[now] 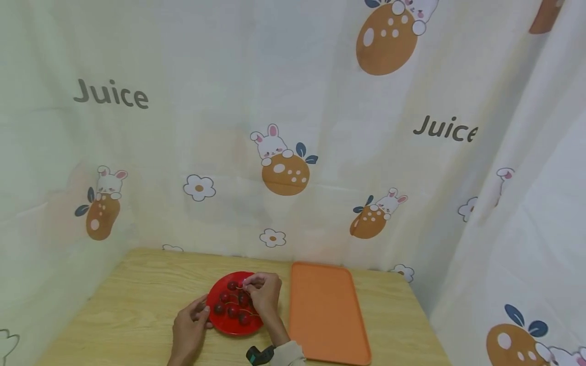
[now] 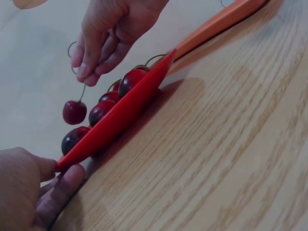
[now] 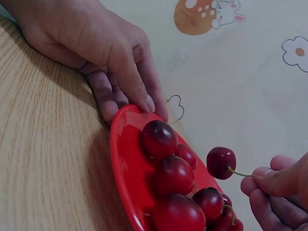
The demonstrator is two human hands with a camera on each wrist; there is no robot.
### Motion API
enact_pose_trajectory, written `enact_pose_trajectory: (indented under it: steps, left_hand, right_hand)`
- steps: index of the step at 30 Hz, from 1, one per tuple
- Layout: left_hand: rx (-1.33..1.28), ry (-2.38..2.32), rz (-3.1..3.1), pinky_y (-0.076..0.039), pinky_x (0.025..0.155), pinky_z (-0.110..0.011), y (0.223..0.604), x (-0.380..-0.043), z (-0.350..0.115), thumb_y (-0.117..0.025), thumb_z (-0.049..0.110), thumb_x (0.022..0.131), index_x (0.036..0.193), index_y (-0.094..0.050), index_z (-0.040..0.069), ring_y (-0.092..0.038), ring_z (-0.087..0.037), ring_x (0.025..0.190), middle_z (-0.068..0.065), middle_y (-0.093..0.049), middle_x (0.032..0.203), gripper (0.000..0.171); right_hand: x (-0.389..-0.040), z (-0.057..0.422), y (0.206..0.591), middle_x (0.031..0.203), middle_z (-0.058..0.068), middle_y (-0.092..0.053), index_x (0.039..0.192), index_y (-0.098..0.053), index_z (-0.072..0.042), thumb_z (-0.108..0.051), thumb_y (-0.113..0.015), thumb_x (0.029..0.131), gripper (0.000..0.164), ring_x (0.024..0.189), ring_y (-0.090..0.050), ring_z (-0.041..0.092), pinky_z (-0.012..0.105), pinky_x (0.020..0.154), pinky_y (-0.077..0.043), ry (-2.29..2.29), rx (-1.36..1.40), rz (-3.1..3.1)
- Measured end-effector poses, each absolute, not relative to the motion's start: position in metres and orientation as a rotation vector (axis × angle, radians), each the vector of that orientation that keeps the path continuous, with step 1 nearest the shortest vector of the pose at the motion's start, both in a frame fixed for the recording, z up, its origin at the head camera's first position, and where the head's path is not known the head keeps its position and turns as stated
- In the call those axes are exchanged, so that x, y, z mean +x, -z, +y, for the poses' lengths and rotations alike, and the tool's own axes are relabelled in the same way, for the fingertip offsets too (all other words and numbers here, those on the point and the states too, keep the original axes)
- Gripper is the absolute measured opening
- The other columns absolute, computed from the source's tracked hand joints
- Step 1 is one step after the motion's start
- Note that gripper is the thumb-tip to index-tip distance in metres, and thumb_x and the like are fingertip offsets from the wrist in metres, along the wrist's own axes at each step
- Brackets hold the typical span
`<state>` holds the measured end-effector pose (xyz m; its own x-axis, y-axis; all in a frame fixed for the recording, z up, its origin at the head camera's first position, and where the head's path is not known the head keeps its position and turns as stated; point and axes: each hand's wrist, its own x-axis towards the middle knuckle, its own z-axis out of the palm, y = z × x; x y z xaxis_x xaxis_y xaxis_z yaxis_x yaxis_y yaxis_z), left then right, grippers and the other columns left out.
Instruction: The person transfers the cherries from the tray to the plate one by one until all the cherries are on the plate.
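Note:
On the wooden table stands a red plate (image 1: 235,329) bearing several dark red cherries (image 3: 174,175) with stems. My left hand (image 1: 188,325) pinches the plate's left rim, thumb on top and fingers beneath, as the left wrist view shows (image 2: 29,187). Above the far right part of the plate, my right hand (image 1: 264,294) pinches one cherry by its stem. That cherry (image 2: 74,112) hangs apart from the others in the left wrist view. In the right wrist view the same cherry (image 3: 221,162) is beside the fingertips of my right hand (image 3: 281,190).
An orange tray (image 1: 325,315) lies on the table (image 1: 151,284) just right of the plate. A pale curtain (image 1: 220,101) printed with rabbits, fruit and flowers hangs behind the table and along both sides. A dark device (image 1: 260,355) is strapped on my right wrist.

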<state>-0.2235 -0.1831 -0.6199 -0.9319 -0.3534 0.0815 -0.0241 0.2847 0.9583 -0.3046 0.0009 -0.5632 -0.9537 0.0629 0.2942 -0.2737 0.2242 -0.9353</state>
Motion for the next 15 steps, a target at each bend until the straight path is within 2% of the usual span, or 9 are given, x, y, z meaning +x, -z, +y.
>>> enact_pose_trajectory:
  steps: [15]
  left_hand:
    - [0.4,1.713,-2.306,-0.065,0.064,-0.026,0.6139,-0.2284,-0.1877,-0.06,0.001,0.109,0.151,-0.059,-0.004,-0.074,-0.016,0.077,-0.035,-0.069,0.135,0.043]
  right_hand:
    - [-0.31,-0.0098,0.5635,0.071,0.0,-0.079,0.073,-0.082,-0.008,0.011,-0.087,0.083,0.022,0.06,-0.066,-0.001,0.015,0.063,-0.058,-1.678,0.253,-2.305]
